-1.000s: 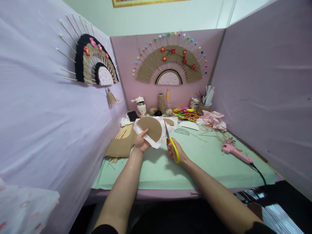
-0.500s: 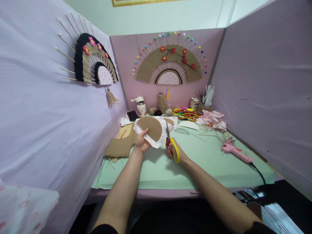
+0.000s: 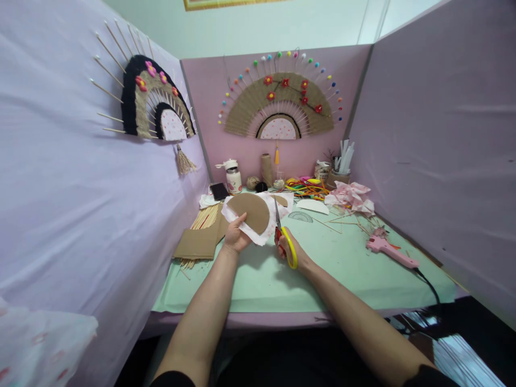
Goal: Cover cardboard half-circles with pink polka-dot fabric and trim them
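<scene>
My left hand point(image 3: 237, 234) grips a brown cardboard half-disc point(image 3: 253, 210) with its thumb on top. Pale pink fabric point(image 3: 258, 236) backs the cardboard and sticks out past its edge. Scissors point(image 3: 290, 250) with yellow and red handles sit in my right hand point(image 3: 296, 248), blades pointing up and away from me. Those blades stand just right of the fabric's edge; whether they touch it I cannot tell. Behind them a smaller cardboard piece point(image 3: 281, 200) lies on more pink fabric.
On the left, folded cardboard point(image 3: 195, 244) rests over thin sticks. A pink glue gun point(image 3: 391, 252) with a cord lies at the right. A protractor point(image 3: 300, 216) and a white half-disc point(image 3: 313, 207) are mid-table. Along the back stand a bottle point(image 3: 233, 177) and a twine spool point(image 3: 266, 171).
The cardboard half-disc and my left hand have shifted very slightly to the right. The scissors stay almost where they were.
</scene>
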A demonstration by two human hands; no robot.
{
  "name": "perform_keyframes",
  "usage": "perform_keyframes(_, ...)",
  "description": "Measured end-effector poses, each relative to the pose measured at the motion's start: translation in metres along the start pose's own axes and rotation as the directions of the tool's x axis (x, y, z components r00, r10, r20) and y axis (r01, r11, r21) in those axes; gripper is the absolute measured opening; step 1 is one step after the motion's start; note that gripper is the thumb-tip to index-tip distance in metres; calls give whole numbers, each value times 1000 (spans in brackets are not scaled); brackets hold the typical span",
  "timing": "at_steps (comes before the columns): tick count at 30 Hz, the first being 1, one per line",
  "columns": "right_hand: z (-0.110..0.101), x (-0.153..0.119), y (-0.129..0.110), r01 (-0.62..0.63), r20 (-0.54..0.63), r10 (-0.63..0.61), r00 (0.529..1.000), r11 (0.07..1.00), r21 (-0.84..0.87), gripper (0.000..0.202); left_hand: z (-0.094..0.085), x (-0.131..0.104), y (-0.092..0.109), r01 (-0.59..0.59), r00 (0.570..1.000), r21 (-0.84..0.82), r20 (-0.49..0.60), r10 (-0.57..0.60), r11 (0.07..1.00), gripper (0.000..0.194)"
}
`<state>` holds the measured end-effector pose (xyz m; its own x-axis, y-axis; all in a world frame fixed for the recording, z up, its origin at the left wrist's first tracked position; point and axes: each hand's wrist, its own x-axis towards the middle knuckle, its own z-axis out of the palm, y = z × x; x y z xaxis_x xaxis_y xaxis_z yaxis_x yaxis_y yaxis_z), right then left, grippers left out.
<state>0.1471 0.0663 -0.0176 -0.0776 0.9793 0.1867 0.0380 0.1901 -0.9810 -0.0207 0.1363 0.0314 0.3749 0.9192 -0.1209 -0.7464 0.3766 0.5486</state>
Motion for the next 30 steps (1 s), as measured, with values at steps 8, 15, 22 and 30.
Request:
perform_keyframes(8, -1, 4, 14, 11, -9, -11, 1000, 1000, 11, 56, -2, 0, 0, -10, 1000, 22, 17, 9, 1000, 28)
perform_keyframes(15, -2, 3, 17, -12, -31, 12, 999, 1000, -1, 49, -2, 2, 0, -31, 1000, 26, 2, 31, 999, 26)
perform_keyframes(22, -1, 1, 11, -23, -44, 23, 999, 1000, -2, 49, -2, 2, -1, -33, 999, 34, -11, 34, 999, 30)
perform_keyframes(30, -1, -4, -6, -12, -9, 12, 1000, 1000, 1, 51, -1, 1, 0, -13, 1000, 11, -1, 13, 1000, 30)
